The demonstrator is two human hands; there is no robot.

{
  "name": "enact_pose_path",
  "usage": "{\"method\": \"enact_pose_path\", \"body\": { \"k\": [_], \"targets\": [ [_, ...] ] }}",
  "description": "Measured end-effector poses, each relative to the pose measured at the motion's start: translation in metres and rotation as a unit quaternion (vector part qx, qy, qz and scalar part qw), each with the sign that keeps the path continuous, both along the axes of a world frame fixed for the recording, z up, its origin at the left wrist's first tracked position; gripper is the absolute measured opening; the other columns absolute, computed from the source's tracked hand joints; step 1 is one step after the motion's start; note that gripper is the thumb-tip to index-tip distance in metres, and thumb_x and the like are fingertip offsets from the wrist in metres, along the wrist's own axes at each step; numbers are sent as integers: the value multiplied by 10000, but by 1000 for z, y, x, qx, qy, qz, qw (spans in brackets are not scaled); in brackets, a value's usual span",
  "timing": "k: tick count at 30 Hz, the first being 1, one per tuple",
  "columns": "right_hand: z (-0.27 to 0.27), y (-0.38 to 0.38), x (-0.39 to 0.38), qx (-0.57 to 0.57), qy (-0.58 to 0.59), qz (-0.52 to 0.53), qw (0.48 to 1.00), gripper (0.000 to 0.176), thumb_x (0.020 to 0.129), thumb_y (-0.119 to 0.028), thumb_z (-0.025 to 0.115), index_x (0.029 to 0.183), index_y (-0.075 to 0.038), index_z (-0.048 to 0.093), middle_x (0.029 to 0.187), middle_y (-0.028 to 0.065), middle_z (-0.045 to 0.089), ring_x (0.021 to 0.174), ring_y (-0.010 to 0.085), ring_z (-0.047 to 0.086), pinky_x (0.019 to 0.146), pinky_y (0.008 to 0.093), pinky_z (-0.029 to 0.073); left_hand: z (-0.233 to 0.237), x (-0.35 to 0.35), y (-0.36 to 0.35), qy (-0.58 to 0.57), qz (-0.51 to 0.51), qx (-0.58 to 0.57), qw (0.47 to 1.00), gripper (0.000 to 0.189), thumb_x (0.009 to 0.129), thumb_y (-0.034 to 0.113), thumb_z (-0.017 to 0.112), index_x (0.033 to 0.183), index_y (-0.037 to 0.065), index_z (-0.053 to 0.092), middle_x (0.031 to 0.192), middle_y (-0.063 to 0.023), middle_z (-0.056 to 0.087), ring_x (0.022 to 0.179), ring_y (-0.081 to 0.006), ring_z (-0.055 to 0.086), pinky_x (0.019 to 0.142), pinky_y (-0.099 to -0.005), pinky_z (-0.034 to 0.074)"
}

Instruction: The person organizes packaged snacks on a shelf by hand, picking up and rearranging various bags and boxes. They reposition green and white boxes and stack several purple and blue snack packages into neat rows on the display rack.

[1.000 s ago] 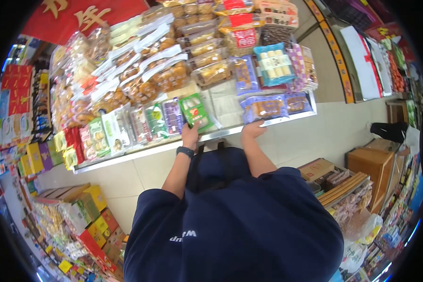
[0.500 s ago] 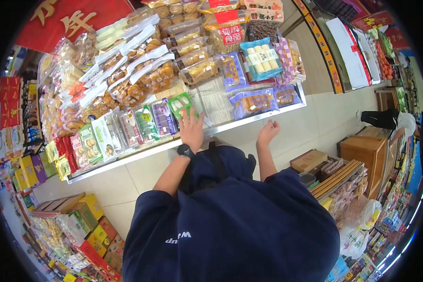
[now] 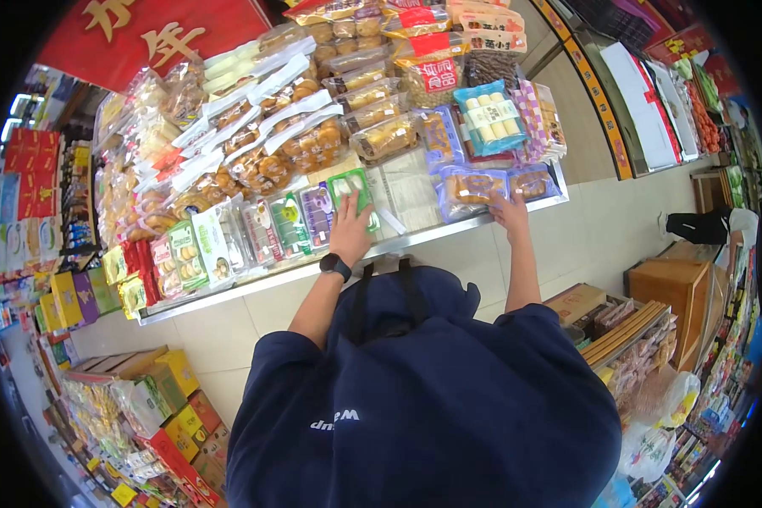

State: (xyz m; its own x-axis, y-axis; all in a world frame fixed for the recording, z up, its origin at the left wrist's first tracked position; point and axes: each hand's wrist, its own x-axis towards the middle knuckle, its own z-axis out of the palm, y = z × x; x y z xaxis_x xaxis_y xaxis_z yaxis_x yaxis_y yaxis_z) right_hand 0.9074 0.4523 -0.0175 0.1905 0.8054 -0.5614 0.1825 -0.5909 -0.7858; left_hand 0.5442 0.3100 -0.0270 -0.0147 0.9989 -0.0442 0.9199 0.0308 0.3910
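My left hand [image 3: 350,227], with a dark watch on its wrist, lies with fingers stretched over the lower part of a green-edged pack of pale pastries [image 3: 348,184]. Just left of that pack stands a purple pack [image 3: 318,212]. At the front right of the display, my right hand [image 3: 510,213] has its fingertips at a purple-wrapped pastry pack [image 3: 472,188], the fingers apart. Close beside these fingers lies a smaller purple pack [image 3: 532,182]. Whether the right fingertips press on the wrap is hard to make out.
The display table [image 3: 415,234] has a raised metal front edge. Bagged pastries [image 3: 267,169] fill its left and back. A blue pack of white rolls [image 3: 491,118] sits at the right. Wooden crates [image 3: 669,288] stand on the floor at right, yellow boxes [image 3: 173,372] at lower left.
My right hand has moved forward from the air in front of the table to the purple packs, its fingers opening out. My left hand stays on the green-edged pack. The view has shifted slightly.
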Motion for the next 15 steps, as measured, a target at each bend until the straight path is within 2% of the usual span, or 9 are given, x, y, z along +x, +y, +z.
{"method": "enact_pose_path", "body": {
  "k": [2, 4, 5, 8, 9, 12, 13, 15],
  "targets": [
    [1, 3, 5, -60, 95, 10, 994, 548, 863, -274, 785, 1276, -9, 544, 1027, 96, 680, 834, 174, 671, 690, 276, 517, 6, -4, -10, -56, 37, 26, 997, 594, 756, 88, 711, 1330, 71, 559, 1529, -226, 368, 1424, -439, 324, 1134, -497, 355],
    [-4, 3, 1, -65, 131, 11, 989, 434, 879, -207, 759, 1218, -9, 572, 1010, 95, 680, 857, 186, 671, 695, 281, 524, 8, -7, -28, -104, 86, 57, 989, 621, 754, 121, 728, 1337, 33, 532, 1493, -255, 393, 1402, -451, 345, 1139, -479, 352],
    [-9, 1, -1, -69, 148, 10, 986, 378, 887, -173, 746, 1188, -9, 586, 1002, 94, 680, 869, 191, 671, 697, 283, 528, 6, -12, -39, -99, 93, 69, 988, 638, 769, 176, 753, 1336, 8, 512, 1463, -261, 412, 1379, -467, 361, 1137, -502, 341],
    [-19, -1, -10, -69, 226, -32, 971, 308, 903, -120, 715, 1172, -22, 602, 1025, 88, 670, 900, 201, 657, 725, 304, 546, 1, -25, -71, -73, 149, 95, 982, 673, 769, 215, 778, 1347, 10, 501, 1469, -277, 395, 1378, -480, 351, 1138, -528, 324],
    [-19, -1, -14, -81, 238, -24, 968, 286, 904, -111, 711, 1159, -26, 613, 1035, 83, 669, 913, 199, 654, 735, 311, 550, -1, -34, -82, -47, 149, 67, 985, 793, 774, 333, 795, 1402, -6, 450, 1507, -296, 343, 1408, -484, 302, 1153, -554, 283],
    [-15, -6, -30, -105, 266, 17, 958, 249, 910, -92, 699, 1144, -35, 633, 1055, 70, 668, 936, 191, 648, 761, 325, 560, -16, -51, -104, 14, 201, 51, 978, 918, 773, 435, 786, 1456, -26, 382, 1558, -288, 280, 1447, -471, 245, 1173, -562, 236],
    [-8, -6, -37, -103, 272, 43, 956, 255, 913, -91, 695, 1155, -36, 632, 1055, 67, 670, 933, 186, 649, 766, 326, 561, -22, -56, -107, 14, 208, 46, 977, 978, 790, 524, 741, 1483, -38, 341, 1595, -263, 239, 1472, -456, 209, 1183, -563, 209],
    [-2, -6, -57, -86, 265, 91, 956, 258, 922, -91, 683, 1170, -40, 631, 1059, 62, 674, 929, 177, 653, 767, 327, 563, -32, -59, -109, 40, 198, 38, 979, 969, 801, 542, 717, 1476, -46, 348, 1602, -254, 233, 1477, -448, 208, 1185, -561, 207]
  ]
}}
